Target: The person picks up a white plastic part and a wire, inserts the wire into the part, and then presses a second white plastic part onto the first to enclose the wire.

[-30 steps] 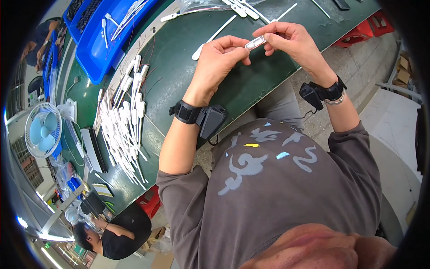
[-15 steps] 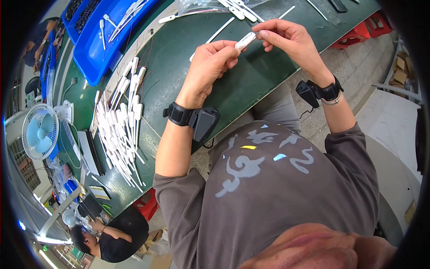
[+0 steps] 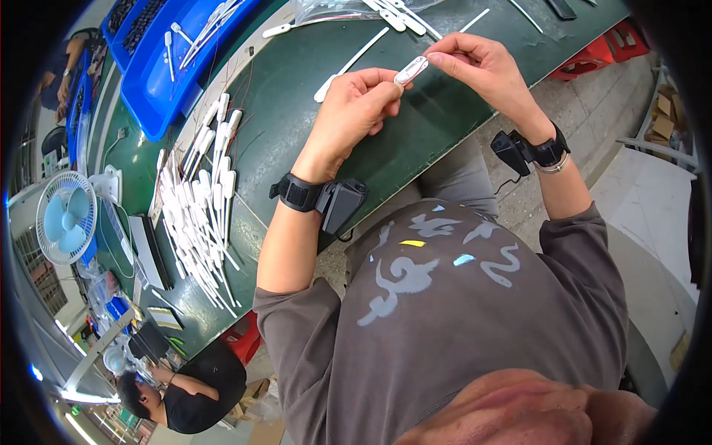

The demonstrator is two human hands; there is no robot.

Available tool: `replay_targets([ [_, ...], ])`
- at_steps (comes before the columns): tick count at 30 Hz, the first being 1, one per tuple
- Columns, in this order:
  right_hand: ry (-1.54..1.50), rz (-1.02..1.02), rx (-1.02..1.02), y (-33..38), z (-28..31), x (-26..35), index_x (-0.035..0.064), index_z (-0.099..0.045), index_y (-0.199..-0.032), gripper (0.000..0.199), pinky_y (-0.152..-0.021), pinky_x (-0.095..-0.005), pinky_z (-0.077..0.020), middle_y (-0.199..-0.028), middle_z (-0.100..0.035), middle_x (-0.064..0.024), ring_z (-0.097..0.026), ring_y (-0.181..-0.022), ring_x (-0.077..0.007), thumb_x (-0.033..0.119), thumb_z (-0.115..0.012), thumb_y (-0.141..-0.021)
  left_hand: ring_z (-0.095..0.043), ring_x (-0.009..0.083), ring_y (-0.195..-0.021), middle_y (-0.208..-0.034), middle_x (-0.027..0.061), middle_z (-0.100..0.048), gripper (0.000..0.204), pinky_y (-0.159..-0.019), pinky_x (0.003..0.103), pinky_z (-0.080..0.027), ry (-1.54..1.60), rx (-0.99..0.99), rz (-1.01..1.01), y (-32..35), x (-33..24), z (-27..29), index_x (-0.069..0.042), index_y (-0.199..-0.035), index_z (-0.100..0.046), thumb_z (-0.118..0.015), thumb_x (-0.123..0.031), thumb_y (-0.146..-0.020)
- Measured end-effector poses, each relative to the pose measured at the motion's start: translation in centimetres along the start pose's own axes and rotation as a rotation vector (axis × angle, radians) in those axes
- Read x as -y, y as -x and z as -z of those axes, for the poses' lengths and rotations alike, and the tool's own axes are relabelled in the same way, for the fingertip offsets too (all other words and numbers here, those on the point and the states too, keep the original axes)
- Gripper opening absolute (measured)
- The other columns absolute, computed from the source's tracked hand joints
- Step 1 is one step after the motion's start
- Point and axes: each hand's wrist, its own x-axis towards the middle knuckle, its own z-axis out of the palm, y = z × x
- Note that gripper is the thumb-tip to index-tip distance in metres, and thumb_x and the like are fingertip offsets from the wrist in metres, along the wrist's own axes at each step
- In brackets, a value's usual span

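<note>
My left hand (image 3: 357,107) is closed, pinching a small oblong white plastic casing (image 3: 411,71) between thumb and forefinger. A thin reddish line, like a wire, shows along the casing's open face. My right hand (image 3: 478,73) is closed too, its thumb and fingertips together at the casing's far right end. Whatever those fingertips grip is too small to make out. Beside my left hand, a white stick with a wide rounded head (image 3: 324,90) lies on the green table (image 3: 289,111), partly behind the knuckles.
A heap of similar white sticks (image 3: 196,215) with thin wires covers the left of the table. Behind it stands a blue bin (image 3: 152,89). More white pieces (image 3: 393,18) lie on a clear bag at the back. A fan (image 3: 68,217) and a seated person (image 3: 196,389) are left.
The casing has turned slightly and shifted a little right and down, showing more of its inner face. My left hand moved with it; my right fingertips stay at its end.
</note>
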Motion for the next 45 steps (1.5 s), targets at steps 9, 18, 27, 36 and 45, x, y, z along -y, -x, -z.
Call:
replay_targets([
  [9,0.074,-0.046,0.043,0.1,0.0,1.1,0.0015,-0.071,-0.102,0.02,-0.057,-0.0186,-0.0281,-0.071,-0.049,0.0118,-0.038,-0.065,0.0017,0.02,-0.069,-0.096,-0.048,0.0015,-0.066,-0.074,-0.0051,-0.06,0.02,-0.058,0.018,-0.036,-0.058,-0.025,-0.073,0.3,-0.4,0.0,-0.001,-0.102,-0.073,-0.06,-0.013,-0.091],
  [18,0.0,-0.066,0.141,-0.5,0.1,0.0,0.0015,-0.072,-0.1,0.022,-0.058,-0.0184,-0.0311,-0.073,-0.054,0.0108,-0.042,-0.068,0.0017,0.022,-0.067,-0.098,-0.049,0.0014,-0.067,-0.075,-0.0057,-0.059,0.02,-0.06,0.018,-0.036,-0.069,-0.034,-0.084,0.2,-0.2,-0.3,0.0,-0.101,-0.072,-0.06,-0.012,-0.092],
  [27,0.284,0.015,0.006,0.9,-0.7,1.9,-0.0001,-0.073,-0.098,0.022,-0.056,-0.0204,-0.0328,-0.072,-0.056,0.009,-0.043,-0.066,-0.0001,0.022,-0.068,-0.097,-0.046,0.0011,-0.066,-0.073,-0.0072,-0.055,0.021,-0.059,0.018,-0.035,-0.068,-0.037,-0.079,0.3,0.0,-0.5,-0.002,-0.101,-0.073,-0.059,-0.015,-0.092],
  [36,0.22,-0.055,0.036,0.7,-0.3,2.2,-0.0011,-0.072,-0.098,0.023,-0.055,-0.0204,-0.0312,-0.072,-0.055,0.009,-0.041,-0.065,-0.0001,0.021,-0.069,-0.096,-0.04,-0.0002,-0.063,-0.071,-0.0095,-0.051,0.022,-0.056,0.019,-0.029,-0.125,-0.013,-0.063,0.4,0.0,-0.5,-0.003,-0.102,-0.073,-0.057,-0.014,-0.092],
  [45,0.076,-0.081,0.1,0.1,0.0,1.4,-0.0007,-0.072,-0.1,0.023,-0.056,-0.0188,-0.0296,-0.073,-0.053,0.01,-0.041,-0.066,0.0019,0.021,-0.067,-0.097,-0.039,-0.0014,-0.062,-0.07,-0.0097,-0.054,0.022,-0.054,0.02,-0.029,-0.104,-0.057,-0.092,0.3,-0.2,-1.0,-0.002,-0.101,-0.074,-0.062,-0.019,-0.093],
])
